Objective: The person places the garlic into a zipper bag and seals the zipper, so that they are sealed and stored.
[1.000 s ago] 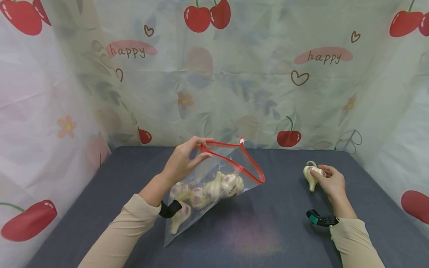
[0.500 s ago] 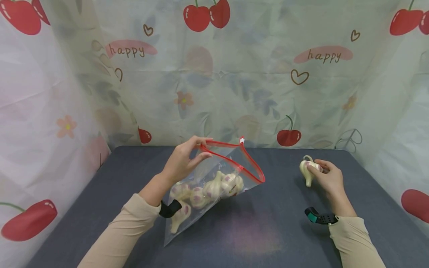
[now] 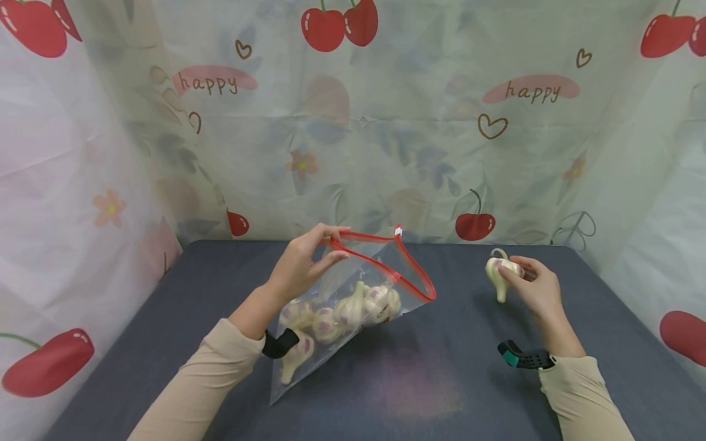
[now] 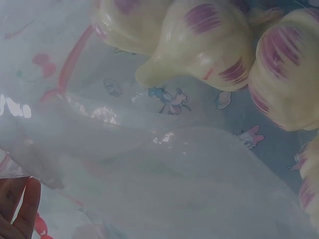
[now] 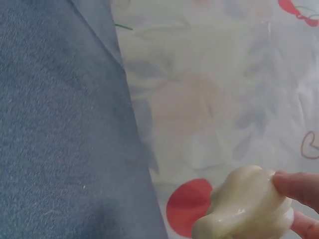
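Note:
My left hand pinches the rim of a clear zip bag with a red zip strip, its mouth spread toward the right. Inside the bag lie several garlic bulbs, white with purple streaks; the left wrist view shows these bulbs close up through the plastic. Over at the right, my right hand grips one more garlic bulb between thumb and fingers, its stem end hanging down over the table. The right wrist view has this bulb at the lower right, with fingertips against its side.
A dark grey table spreads under both hands. Behind it and at both sides hangs a pale curtain printed with cherries and hearts. A white slider sits at the top corner of the bag's mouth.
My right hand has moved a little left and away from me, raising the garlic bulb. The left hand and the bag have stayed in place.

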`<state>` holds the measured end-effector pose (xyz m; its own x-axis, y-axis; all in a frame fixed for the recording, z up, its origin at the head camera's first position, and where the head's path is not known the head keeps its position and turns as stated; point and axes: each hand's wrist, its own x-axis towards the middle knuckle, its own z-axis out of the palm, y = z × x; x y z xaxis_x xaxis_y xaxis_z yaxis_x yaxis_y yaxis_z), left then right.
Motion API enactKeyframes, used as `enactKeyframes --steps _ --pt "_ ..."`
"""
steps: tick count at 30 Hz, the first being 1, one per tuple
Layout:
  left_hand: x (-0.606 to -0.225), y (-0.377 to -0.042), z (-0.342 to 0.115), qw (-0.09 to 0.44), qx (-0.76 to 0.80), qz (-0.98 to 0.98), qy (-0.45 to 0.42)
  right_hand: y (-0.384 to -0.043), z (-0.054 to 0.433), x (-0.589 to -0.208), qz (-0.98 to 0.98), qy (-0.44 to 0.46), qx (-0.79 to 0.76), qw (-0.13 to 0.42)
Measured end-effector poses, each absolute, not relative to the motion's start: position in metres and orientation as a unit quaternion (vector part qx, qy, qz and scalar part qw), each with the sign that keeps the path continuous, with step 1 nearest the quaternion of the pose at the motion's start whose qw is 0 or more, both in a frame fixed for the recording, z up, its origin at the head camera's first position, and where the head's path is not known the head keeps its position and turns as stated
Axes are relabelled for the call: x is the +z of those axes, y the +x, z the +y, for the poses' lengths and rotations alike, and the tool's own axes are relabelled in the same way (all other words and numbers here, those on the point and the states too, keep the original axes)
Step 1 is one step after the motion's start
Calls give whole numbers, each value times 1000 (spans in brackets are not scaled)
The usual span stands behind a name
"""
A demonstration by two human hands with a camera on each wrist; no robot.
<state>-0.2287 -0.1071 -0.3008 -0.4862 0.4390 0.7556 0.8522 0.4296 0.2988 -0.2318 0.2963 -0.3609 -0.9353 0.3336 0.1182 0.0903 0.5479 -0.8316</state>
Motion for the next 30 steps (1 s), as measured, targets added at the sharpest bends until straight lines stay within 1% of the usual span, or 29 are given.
enactKeyframes --steps 9,13,16,21,30 --pt "-301 -228 -107 297 -346 -792 -406 -229 288 -353 -870 -104 462 141" --pt "-301 -228 -107 295 -347 -792 -406 -237 292 -360 -851 -96 490 164" --pt "-301 -228 -106 295 -346 -793 -407 -235 289 -357 -852 -84 487 173" --pt "-301 -229 -106 293 -350 -791 -408 -220 275 -338 -872 -61 457 165" --pt "-302 -230 -106 294 -350 -789 -411 -215 267 -328 -877 -31 454 157"
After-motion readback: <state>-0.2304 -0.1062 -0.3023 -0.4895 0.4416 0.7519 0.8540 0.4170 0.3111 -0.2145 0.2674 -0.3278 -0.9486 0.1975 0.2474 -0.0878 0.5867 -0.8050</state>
